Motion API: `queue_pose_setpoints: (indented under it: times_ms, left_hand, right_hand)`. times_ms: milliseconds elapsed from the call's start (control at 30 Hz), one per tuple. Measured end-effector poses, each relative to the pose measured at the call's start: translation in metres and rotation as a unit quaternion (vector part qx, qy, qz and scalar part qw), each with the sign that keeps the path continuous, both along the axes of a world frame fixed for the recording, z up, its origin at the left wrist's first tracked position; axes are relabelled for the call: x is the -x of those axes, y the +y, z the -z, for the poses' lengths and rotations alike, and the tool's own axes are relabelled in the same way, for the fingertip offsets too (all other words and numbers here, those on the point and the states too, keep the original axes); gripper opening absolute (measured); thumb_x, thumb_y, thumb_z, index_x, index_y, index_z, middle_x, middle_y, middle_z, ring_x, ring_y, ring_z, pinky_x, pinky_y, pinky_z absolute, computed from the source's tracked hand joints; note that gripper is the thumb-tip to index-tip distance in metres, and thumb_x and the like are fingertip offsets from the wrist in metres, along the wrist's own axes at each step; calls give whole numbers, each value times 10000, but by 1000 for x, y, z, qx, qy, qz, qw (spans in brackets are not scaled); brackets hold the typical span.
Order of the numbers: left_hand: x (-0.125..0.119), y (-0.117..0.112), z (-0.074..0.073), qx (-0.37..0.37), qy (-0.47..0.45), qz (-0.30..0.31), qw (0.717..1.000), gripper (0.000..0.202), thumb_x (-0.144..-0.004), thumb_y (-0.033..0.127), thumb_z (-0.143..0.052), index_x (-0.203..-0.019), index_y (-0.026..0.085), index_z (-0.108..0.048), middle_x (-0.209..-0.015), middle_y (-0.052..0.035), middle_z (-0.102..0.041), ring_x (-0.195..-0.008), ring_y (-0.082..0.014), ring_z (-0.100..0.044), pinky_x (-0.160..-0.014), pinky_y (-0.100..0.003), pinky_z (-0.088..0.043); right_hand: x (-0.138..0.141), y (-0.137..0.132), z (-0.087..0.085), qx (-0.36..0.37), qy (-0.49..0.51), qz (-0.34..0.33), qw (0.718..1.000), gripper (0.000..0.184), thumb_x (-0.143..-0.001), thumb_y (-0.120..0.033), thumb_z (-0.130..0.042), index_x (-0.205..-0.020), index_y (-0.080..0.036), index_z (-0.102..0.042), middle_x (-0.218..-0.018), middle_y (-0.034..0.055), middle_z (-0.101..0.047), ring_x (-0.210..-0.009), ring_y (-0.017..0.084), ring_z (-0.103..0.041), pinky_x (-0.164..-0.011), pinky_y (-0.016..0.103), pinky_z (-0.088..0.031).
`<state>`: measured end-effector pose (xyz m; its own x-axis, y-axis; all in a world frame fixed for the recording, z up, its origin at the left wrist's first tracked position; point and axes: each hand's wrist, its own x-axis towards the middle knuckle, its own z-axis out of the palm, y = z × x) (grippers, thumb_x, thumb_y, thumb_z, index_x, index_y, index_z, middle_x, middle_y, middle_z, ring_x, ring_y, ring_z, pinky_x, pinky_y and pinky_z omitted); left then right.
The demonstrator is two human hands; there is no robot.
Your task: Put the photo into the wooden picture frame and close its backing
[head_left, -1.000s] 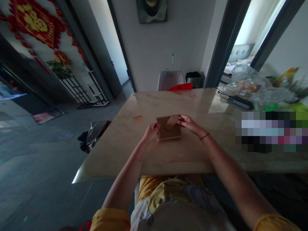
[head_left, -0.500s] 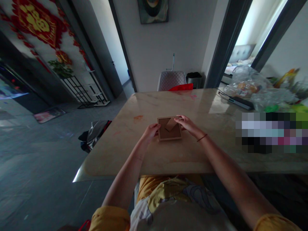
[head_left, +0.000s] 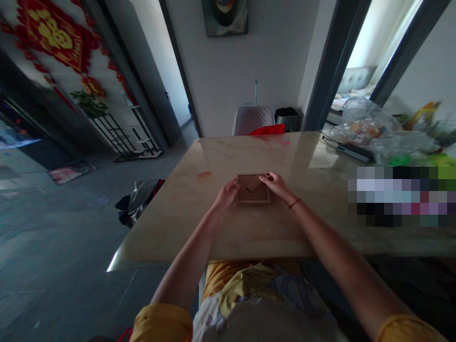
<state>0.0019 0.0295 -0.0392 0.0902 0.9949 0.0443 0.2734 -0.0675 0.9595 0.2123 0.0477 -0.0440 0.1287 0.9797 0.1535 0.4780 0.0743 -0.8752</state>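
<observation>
A small wooden picture frame (head_left: 252, 192) lies back-side up on the marble table (head_left: 249, 228), its cardboard stand flap showing. My left hand (head_left: 226, 194) grips the frame's left edge with curled fingers. Over on the frame's right upper corner, my right hand (head_left: 276, 184) has its fingers closed on the edge near the stand flap. Both forearms reach out over the table's near edge.
Crumpled plastic bags (head_left: 370, 126) and a dark flat device (head_left: 347, 149) lie at the table's far right. A grey chair (head_left: 253, 118) with a red item stands at the far end. A bag (head_left: 138, 199) lies on the floor to the left.
The frame has tipped down to lie flatter on the table and the stand flap has folded closer to its back. Both hands stayed on its edges.
</observation>
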Motion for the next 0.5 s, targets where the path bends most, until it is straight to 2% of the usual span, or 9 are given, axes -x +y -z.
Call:
queue_pose_setpoints:
  times_ms: [133,267,400,500]
  left_hand:
    - [-1,0,2,-69,155,49,984,502,-874,366,-477,-1329,155,-481,-1399,-135,-473,-1337,-263,-371,-1097,-374,-259]
    - [-1,-2,-1,-44,274,43,960,592,-901,411,-405,-1410,112,-356,-1465,-169,-361,-1405,-271,-228,-1131,-392,-153]
    - [0,-3,1,-42,320,61,944,635,-908,461,-362,-1438,119,-290,-1478,-179,-326,-1415,-268,-194,-1131,-401,-122]
    - [-1,-4,5,-54,331,62,940,648,-910,481,-340,-1450,132,-259,-1494,-169,-297,-1420,-267,-173,-1129,-406,-116]
  right_hand:
    - [0,0,2,-7,-75,14,997,450,-804,-467,-587,-1062,-103,-641,-1026,190,-672,-994,279,-631,-838,341,-466]
    - [0,2,4,-29,-135,-2,990,344,-833,-462,-546,-899,-153,-680,-887,148,-702,-880,267,-650,-756,332,-468]
    - [2,7,9,-53,-166,-11,985,277,-838,-391,-542,-876,-161,-691,-858,125,-703,-838,237,-646,-752,326,-470]
    - [3,10,12,-70,-167,-5,983,279,-837,-393,-541,-887,-168,-698,-848,116,-701,-848,232,-643,-775,334,-478]
